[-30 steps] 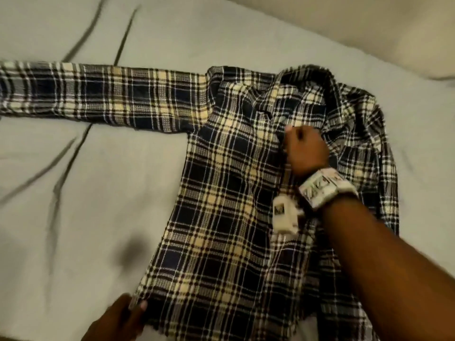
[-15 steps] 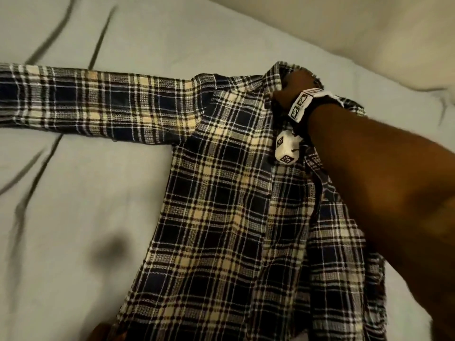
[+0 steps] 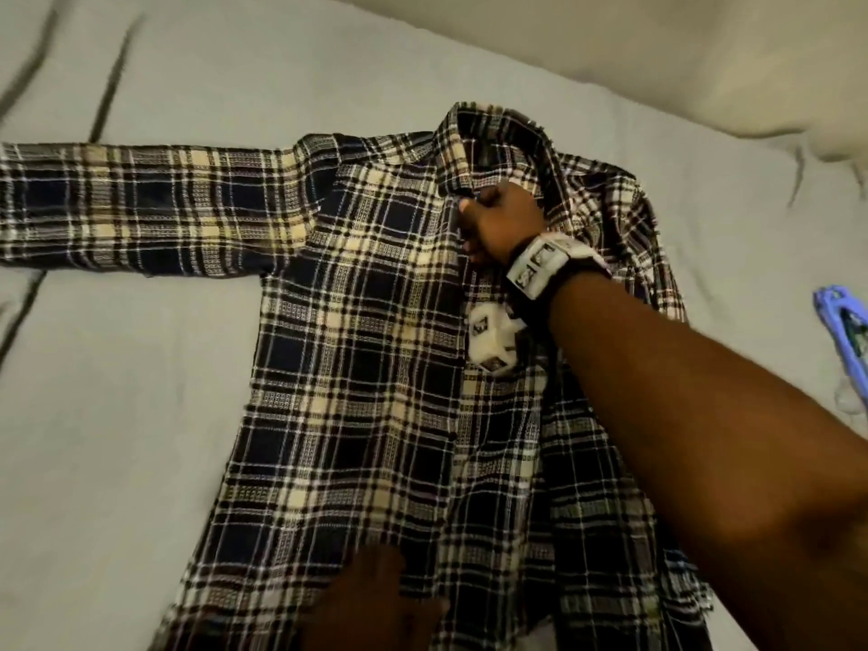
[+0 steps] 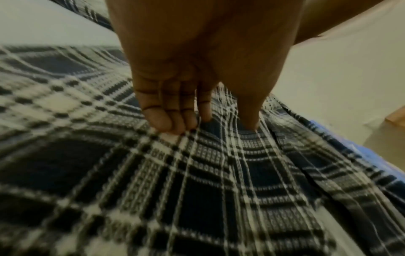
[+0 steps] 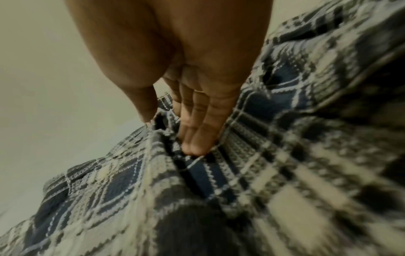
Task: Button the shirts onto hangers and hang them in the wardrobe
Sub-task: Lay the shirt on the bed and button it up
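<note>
- I see my right hand reaching across, pinching the navy-and-cream plaid shirt below its collar.
- My left hand presses straight fingers on the hem.
- Shirt lies on the pale grey bed; a blue object lies at right.

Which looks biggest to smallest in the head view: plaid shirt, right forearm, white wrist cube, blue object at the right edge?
1. Plaid shirt, fills most of the view.
2. Right forearm, enlarged by nearness to the camera.
3 and 4. White wrist cube and blue object look alike; the blue one is cut off, so unranked.
</note>
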